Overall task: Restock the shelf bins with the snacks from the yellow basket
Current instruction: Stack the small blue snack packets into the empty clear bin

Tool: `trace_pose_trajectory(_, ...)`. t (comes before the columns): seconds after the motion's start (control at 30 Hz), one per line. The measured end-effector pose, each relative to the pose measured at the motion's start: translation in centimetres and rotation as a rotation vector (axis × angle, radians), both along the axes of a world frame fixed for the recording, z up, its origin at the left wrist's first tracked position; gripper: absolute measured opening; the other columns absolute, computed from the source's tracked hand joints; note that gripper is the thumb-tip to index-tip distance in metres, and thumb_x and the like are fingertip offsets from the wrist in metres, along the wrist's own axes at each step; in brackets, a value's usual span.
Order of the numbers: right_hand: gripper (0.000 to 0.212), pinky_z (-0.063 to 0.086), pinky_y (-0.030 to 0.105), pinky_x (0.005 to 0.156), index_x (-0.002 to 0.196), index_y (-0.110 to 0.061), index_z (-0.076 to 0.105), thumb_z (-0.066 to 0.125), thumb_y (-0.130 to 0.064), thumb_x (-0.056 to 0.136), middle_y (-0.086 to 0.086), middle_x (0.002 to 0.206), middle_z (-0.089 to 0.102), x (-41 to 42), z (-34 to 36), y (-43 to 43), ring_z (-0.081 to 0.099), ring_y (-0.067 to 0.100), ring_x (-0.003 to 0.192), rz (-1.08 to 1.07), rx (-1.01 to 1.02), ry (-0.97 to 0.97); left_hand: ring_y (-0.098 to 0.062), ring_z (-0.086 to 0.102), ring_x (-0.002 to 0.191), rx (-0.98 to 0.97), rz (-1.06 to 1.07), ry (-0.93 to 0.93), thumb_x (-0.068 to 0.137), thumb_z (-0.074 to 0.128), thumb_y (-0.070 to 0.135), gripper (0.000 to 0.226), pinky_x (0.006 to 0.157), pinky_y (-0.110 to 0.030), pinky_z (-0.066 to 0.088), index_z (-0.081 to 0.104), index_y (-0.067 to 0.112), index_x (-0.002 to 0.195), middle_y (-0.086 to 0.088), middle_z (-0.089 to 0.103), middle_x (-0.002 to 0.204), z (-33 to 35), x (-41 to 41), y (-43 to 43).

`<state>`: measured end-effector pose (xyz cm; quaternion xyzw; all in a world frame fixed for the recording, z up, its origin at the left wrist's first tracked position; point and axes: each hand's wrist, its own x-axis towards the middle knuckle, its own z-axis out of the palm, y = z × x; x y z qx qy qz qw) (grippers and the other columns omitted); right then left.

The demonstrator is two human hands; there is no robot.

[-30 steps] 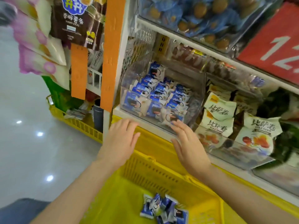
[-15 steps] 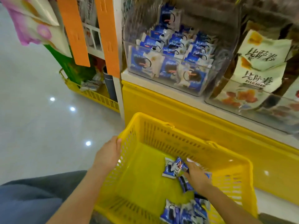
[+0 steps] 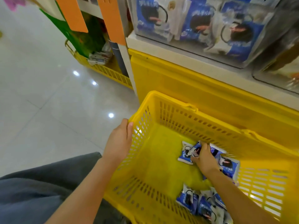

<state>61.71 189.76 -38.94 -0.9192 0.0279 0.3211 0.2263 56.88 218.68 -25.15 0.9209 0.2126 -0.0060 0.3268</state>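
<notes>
The yellow basket (image 3: 163, 113) stands on the floor against the yellow shelf base. Several blue-and-white snack packets lie in it: a group near the far wall (image 3: 228, 165) and a pile at the near right (image 3: 200, 202). My right hand (image 3: 204, 159) is down inside the basket, its fingers curled round a blue-and-white packet (image 3: 195, 150) of the far group. My left hand (image 3: 119, 143) holds the basket's left rim, fingers over the edge. Above, the clear shelf bin (image 3: 252, 50) holds the same blue packets.
The yellow shelf base (image 3: 194, 83) rises right behind the basket. A second clear bin (image 3: 275, 75) sits at the right edge. Another yellow basket (image 3: 103, 70) with items stands on the floor to the left, behind orange strips (image 3: 111, 20). Glossy tiled floor (image 3: 48, 102) lies on the left.
Both hands came down from the shelf bin to the basket. My left hand took the rim and my right hand reached among the packets and closed on one.
</notes>
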Motion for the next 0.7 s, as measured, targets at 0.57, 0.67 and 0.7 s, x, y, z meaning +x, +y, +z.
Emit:
trace_pose_trajectory(0.57, 0.052, 0.042, 0.015, 0.071, 0.122, -0.010, 0.050, 0.070, -0.035, 0.081, 0.007, 0.113, 0.061, -3.6, 3.2, 1.9, 0.059, 0.021, 0.103, 0.139, 0.216, 0.115, -0.035, 0.049, 0.105, 0.191, -0.004, -0.094, 0.095, 0.046, 0.012, 0.027, 0.087, -0.040, 0.033, 0.051, 0.005, 0.120, -0.017, 0.054, 0.114, 1.5, -0.3, -1.4)
trace_pose_trajectory(0.67, 0.051, 0.041, 0.014, 0.074, 0.127, -0.013, 0.053, 0.067, -0.035, 0.084, 0.001, 0.117, 0.061, -3.5, 6.5, 2.8, 0.054, 0.010, 0.094, 0.161, 0.332, 0.049, -0.033, 0.049, 0.103, 0.176, -0.145, -0.248, 0.088, 0.053, 0.005, 0.029, 0.089, -0.039, 0.035, 0.054, 0.006, 0.117, -0.015, 0.054, 0.111, 2.4, -0.6, -3.6)
trace_pose_trajectory(0.7, 0.048, 0.041, 0.013, 0.075, 0.127, -0.015, 0.055, 0.066, -0.035, 0.084, -0.003, 0.113, 0.060, -3.4, 7.7, 3.0, 0.053, 0.008, 0.093, 0.179, 0.370, 0.023, -0.030, 0.050, 0.105, 0.101, -0.213, -0.240, 0.089, 0.054, 0.008, 0.028, 0.091, -0.039, 0.037, 0.054, 0.008, 0.117, -0.013, 0.054, 0.112, 2.3, -0.9, -4.5)
